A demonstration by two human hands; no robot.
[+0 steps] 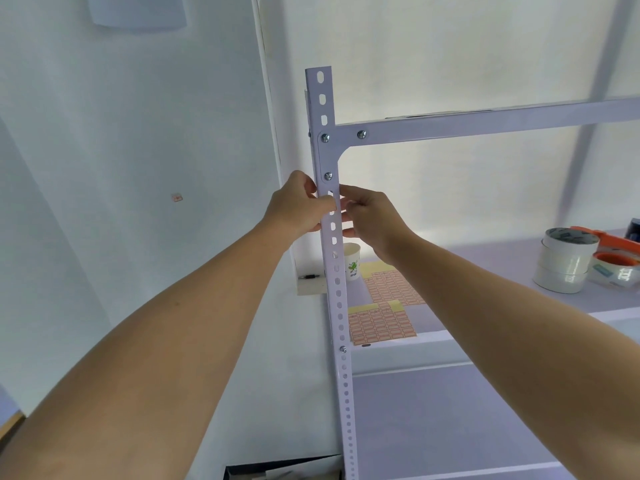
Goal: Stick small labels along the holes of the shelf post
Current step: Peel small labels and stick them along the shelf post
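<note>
Two sets of curled fingertips pinch the shelf post (337,306) at a hole just below its corner bracket (328,157), left hand (298,204) from the left, right hand (372,216) from the right; label sheets (381,325) lie on the shelf (485,252) behind.

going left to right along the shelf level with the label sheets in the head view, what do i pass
black pen → shelf post → paper cup → label sheets → stacked white tape rolls → orange tape dispenser
</note>
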